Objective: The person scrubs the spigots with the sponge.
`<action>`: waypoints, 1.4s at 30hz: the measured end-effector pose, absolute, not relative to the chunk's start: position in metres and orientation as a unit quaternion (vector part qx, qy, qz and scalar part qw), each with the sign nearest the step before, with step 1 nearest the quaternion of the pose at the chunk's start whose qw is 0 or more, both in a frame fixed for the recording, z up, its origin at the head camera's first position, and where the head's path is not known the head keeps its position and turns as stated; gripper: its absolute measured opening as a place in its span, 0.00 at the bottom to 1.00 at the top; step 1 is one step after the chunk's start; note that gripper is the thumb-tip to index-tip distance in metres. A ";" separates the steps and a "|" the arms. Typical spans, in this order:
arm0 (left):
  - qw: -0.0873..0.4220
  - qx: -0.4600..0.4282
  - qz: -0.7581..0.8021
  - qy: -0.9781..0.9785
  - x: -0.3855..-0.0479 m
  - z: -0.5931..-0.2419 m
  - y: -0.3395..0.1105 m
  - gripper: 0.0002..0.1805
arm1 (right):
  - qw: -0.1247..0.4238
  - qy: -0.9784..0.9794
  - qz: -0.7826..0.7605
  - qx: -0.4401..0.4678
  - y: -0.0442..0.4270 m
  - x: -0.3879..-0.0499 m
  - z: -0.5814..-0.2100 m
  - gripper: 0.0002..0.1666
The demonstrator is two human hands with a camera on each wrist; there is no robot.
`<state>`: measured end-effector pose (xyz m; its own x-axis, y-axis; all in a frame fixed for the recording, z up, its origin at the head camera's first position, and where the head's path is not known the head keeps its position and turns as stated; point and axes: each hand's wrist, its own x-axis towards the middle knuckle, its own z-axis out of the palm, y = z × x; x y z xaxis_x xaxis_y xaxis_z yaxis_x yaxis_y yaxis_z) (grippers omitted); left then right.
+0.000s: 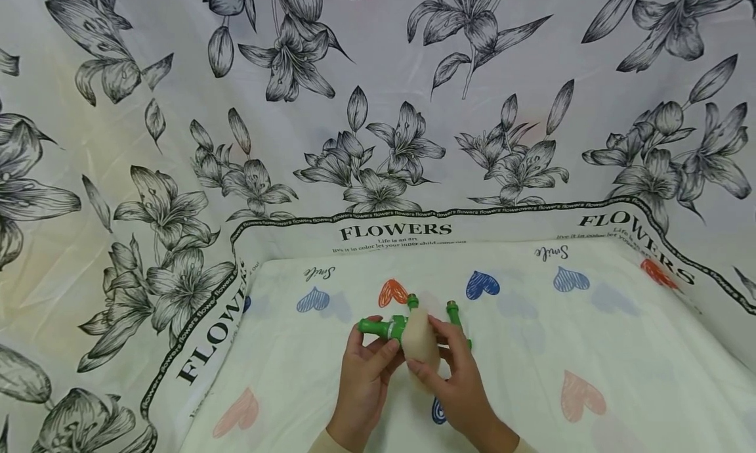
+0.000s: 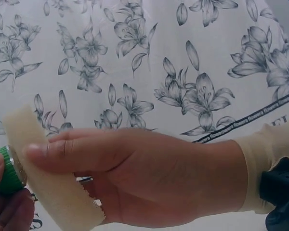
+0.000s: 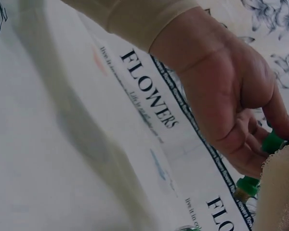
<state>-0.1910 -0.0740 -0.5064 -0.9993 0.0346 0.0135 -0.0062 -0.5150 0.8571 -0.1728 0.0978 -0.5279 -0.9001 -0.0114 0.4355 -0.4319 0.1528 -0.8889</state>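
My left hand grips a green piece with a ribbed end, its thumb lying along the near side. The right hand pinches a pale beige curved strip against the front of the green part. In the left wrist view, the strip has a jagged lower edge, and left fingertips hold a ribbed green end beside it. A short green stub with a brownish tip sticks up behind the strip. Another green stem shows past the right fingers; whether it joins the held piece, I cannot tell.
Both hands are above a white cloth printed with hearts and the word Smile. Behind and along the sides hangs a white curtain with black lilies and a lettered border. Beige sleeves cover both wrists.
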 end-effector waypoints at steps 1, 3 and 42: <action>0.010 0.011 0.869 0.494 -0.191 -0.507 -0.074 0.29 | 0.170 -0.741 0.631 0.155 0.097 -0.171 -0.527 0.41; 0.009 0.001 0.868 0.496 -0.192 -0.507 -0.075 0.29 | 0.182 -0.740 0.624 0.170 0.094 -0.169 -0.524 0.43; 0.037 0.036 0.878 0.475 -0.187 -0.506 -0.075 0.31 | 0.122 -0.717 0.680 0.094 0.106 -0.184 -0.526 0.39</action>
<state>-0.1871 -0.0755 -0.5057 -0.9947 0.0991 0.0280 -0.0308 -0.5455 0.8376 -0.1844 0.1060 -0.5261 -0.9525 0.0302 0.3030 -0.3010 0.0571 -0.9519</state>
